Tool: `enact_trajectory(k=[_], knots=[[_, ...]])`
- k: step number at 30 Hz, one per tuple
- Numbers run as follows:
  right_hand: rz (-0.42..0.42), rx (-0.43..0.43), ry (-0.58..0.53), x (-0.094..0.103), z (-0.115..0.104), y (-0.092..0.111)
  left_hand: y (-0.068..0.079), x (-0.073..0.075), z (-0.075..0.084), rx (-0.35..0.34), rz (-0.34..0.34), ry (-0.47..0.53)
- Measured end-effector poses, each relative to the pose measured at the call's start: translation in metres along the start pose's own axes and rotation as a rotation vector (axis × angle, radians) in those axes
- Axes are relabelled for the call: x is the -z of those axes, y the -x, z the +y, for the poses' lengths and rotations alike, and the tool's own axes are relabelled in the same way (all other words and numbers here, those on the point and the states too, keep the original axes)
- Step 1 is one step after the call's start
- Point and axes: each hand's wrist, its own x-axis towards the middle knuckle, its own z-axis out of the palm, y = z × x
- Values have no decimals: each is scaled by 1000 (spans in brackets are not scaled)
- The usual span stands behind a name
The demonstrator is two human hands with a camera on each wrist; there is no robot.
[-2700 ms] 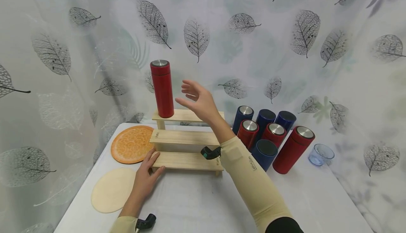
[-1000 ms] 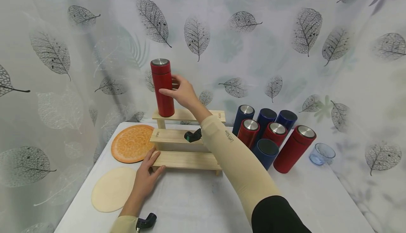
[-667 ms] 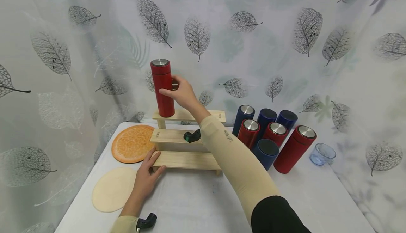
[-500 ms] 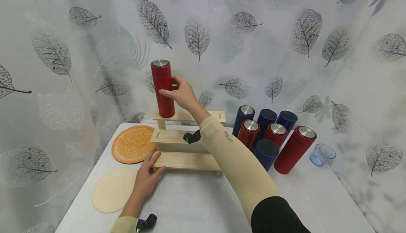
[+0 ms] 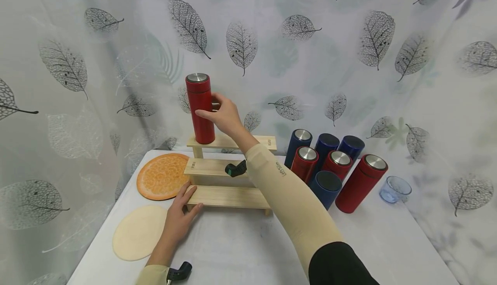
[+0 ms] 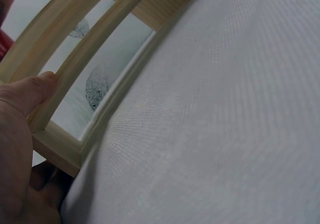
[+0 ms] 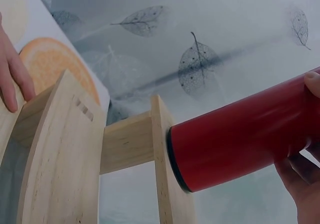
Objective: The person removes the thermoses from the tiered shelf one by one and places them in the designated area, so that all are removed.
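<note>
A tall red thermos [image 5: 200,110] with a steel-topped lid stands upright on the top step at the left end of a three-tier wooden rack [image 5: 229,196]. My right hand [image 5: 224,114] grips it from the right, thumb in front and fingers reaching behind. In the right wrist view the dark base of the thermos [image 7: 240,134] meets the top board. With my left hand [image 5: 179,216] I hold the rack's bottom step at its left end. The left wrist view shows my thumb [image 6: 35,88] on the board edge and fingers round the leg.
Right of the rack stand several bottles: blue ones [image 5: 326,186] and red ones [image 5: 359,186]. A small clear blue glass [image 5: 394,189] sits at the far right. On the left lie an orange round mat [image 5: 161,177] and a cream disc [image 5: 139,233]. A leaf-print curtain [image 5: 272,73] hangs behind.
My right hand, earlier raised beside the thermos with fingers spread, has come left and taken hold of it. The thermos has shifted very slightly right. My left hand has stayed put.
</note>
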Motion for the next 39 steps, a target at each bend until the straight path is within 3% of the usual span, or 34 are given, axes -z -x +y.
enact_trajectory(k=[17,39], knots=[[16,45,-48,12,-13,17,2,-1,1,4,2,-15],[4,114,-141,26,-27,54,1,0,5,22,-11,-19]])
